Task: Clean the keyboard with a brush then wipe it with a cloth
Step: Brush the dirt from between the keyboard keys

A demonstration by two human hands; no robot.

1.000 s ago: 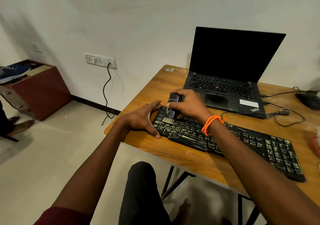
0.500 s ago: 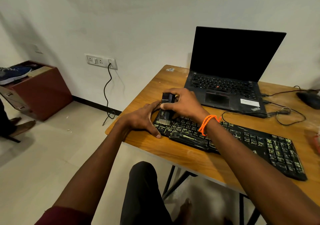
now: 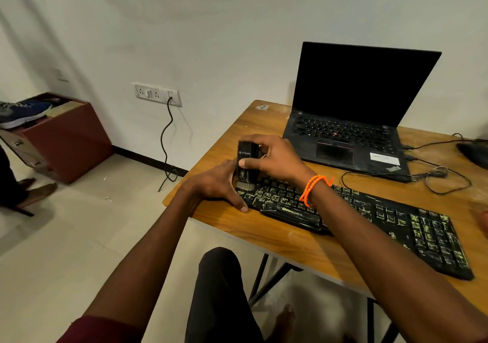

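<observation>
At the far left a maroon cabinet [image 3: 66, 142] stands against the wall with a blue sports shoe [image 3: 21, 112] lying on top, and a person's feet in sandals [image 3: 34, 190] show on the floor in front of it. Further right a white socket strip [image 3: 157, 94] is fixed to the wall, and a black cable [image 3: 166, 142] hangs from it down to the floor. Next comes the wooden desk [image 3: 237, 128], seen from its left corner. The left hand [image 3: 216, 184] rests at the left end of the black keyboard [image 3: 369, 218], fingers spread and fairly straight, thumb lying along the near edge and the other fingers reaching up beside the far edge, steadying it rather than gripping. Just beside it, the right hand [image 3: 274, 157] pinches a small black brush [image 3: 247, 161] held upright, thumb on its front face and fingers curled over the top and back; the pale bristles point down and touch the keys at the keyboard's top left corner. An orange corded bracelet [image 3: 314, 188] circles the right wrist. The keyboard lies slanted across the desk's near side, its keycaps streaked with yellowish marks. Behind it sits an open black ThinkPad laptop [image 3: 351, 120] with a dark screen, cables [image 3: 435, 176] trailing from its right side, and a dark mouse [image 3: 474, 152] lies at the far right edge.
</observation>
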